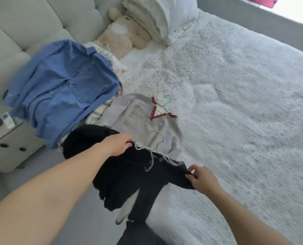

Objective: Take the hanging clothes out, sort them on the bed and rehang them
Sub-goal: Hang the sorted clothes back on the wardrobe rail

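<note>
Hands pinch the black cardigan at its shoulders, left hand and right hand, over the bed edge; its hem could slide floorward, or cover the grey sweater.

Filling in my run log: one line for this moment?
left hand: grips black cardigan | right hand: pinches its other shoulder | grey sweater, blue shirt: on bed
</note>
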